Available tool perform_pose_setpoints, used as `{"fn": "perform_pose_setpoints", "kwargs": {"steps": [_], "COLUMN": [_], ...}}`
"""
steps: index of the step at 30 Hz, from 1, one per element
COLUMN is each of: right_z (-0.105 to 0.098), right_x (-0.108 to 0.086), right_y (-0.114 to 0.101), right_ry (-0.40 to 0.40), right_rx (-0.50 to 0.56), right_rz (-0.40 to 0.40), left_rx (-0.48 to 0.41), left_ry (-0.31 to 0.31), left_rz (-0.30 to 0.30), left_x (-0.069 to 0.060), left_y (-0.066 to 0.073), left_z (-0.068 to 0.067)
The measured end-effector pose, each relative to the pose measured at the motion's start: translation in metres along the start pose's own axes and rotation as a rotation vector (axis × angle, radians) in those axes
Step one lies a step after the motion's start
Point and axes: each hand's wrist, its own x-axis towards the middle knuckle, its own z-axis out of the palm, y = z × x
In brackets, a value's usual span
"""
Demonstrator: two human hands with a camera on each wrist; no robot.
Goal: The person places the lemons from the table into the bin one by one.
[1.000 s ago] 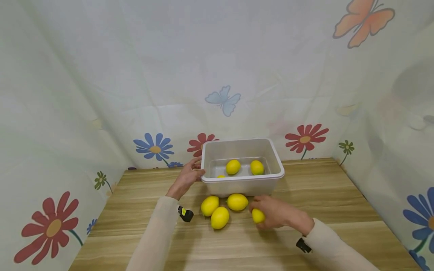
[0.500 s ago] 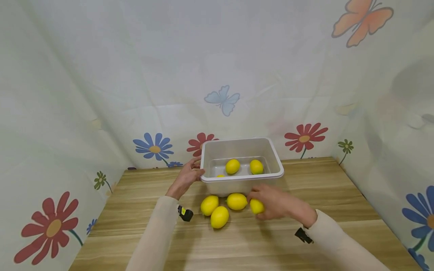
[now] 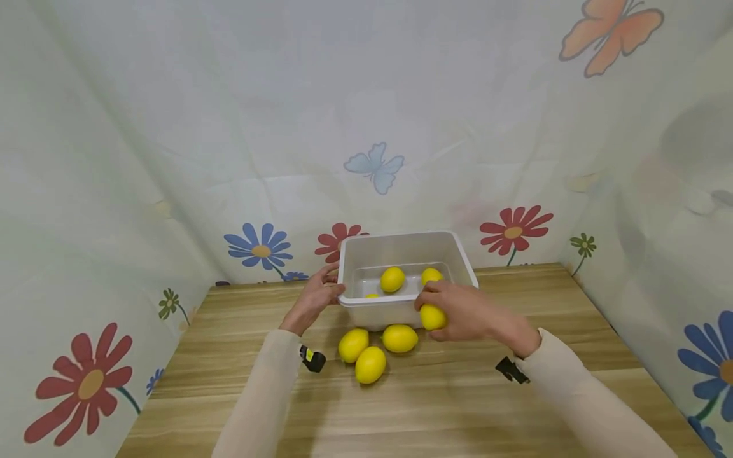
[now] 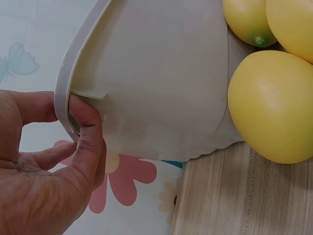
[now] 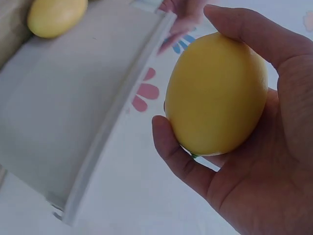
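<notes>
My left hand (image 3: 315, 299) grips the left rim of the pale plastic bin (image 3: 378, 313); in the left wrist view its fingers (image 4: 88, 142) curl around the rim. In my right hand (image 3: 472, 312) is a yellow lemon (image 3: 432, 317), raised at the bin's front rim near the right corner. The right wrist view shows that lemon (image 5: 217, 93) between thumb and fingers. Inside the bin lie a lemon (image 3: 392, 279), another (image 3: 431, 275) partly behind my right hand, and a sliver of a third (image 3: 372, 296) behind the front wall.
Three lemons lie close together on the wooden table (image 3: 229, 356) before the bin: one at left (image 3: 353, 345), one at right (image 3: 399, 338), one nearest me (image 3: 370, 365). A patterned curtain (image 3: 286, 159) hangs behind the table and at both sides.
My right hand has lifted its lemon from low in front of the bin up to the front rim. My left hand keeps its grip, and the bin stays in place.
</notes>
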Motion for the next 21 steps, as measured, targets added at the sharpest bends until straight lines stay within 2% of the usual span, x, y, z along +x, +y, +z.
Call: {"fn": "perform_pose_setpoints", "kwargs": {"steps": [7,21], "right_z": [-0.018,-0.038], "right_x": [0.006,0.022], "right_y": [0.007,0.021], "right_ry": [0.059,0.077], "right_rx": [0.013,0.038], "right_rz": [-0.021,0.027], "left_rx": [0.006,0.006], "left_ry": [0.005,0.004], "left_rz": [-0.008,-0.014], "left_x": [0.0,-0.002], "left_y": [0.001,0.002], "left_z": [-0.001,0.0]}}
